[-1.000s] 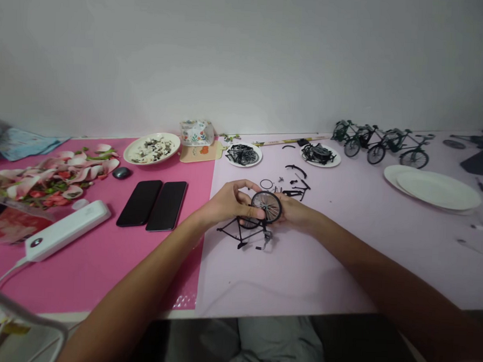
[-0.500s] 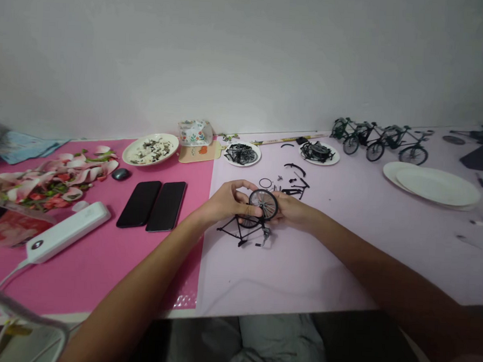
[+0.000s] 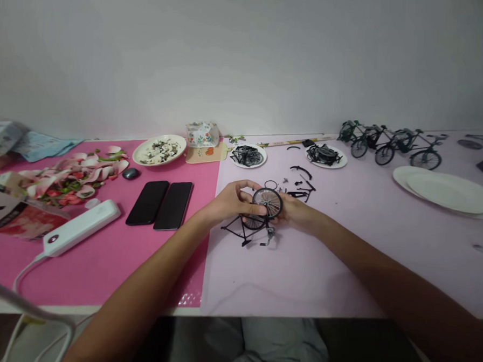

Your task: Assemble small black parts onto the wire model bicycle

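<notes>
Saddle [image 3: 245,243] and greyish handlebar [image 3: 270,235] nearest, a thin black model bicycle [image 3: 253,223] is upside down at the worktop [image 3: 244,289], two spoked wheels beyond its frame. The upper wheel [image 3: 273,195] lies under the left hand's [image 3: 229,203] thumb, its fingers arched and closed on it. The right hand [image 3: 295,211] curls behind, fingertips hidden, grip unclear. Loose black parts [image 3: 301,194] lie just beyond.

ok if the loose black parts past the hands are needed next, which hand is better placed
The right hand, probably: the loose black parts lie close beyond it. The left hand is farther off and holds the upper wheel. Whether the right hand grips anything is hidden behind that wheel.
</notes>
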Action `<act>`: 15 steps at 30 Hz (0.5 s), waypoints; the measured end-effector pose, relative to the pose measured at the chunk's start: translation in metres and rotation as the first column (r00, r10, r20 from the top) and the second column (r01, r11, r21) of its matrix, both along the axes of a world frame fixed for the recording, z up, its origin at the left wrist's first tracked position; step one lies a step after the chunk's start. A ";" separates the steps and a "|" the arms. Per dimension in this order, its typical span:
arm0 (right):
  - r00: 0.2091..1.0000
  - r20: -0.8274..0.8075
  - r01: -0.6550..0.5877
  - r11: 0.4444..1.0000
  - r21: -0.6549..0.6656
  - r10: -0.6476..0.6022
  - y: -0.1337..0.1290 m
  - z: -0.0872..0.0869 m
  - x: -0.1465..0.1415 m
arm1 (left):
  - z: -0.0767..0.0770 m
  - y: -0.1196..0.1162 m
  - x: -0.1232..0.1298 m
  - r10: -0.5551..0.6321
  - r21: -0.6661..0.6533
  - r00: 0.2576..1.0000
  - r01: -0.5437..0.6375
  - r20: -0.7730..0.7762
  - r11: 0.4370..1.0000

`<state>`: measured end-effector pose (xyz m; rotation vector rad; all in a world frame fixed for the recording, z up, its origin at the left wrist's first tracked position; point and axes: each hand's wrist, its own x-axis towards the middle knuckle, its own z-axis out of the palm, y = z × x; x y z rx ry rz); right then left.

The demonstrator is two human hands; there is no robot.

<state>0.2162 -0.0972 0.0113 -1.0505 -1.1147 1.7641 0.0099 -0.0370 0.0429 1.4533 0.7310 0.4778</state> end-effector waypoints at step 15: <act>1.000 -0.028 0.014 0.999 0.045 -0.013 -0.001 0.011 -0.005 | 0.001 -0.003 0.000 0.019 0.037 0.999 -0.020 0.038 0.999</act>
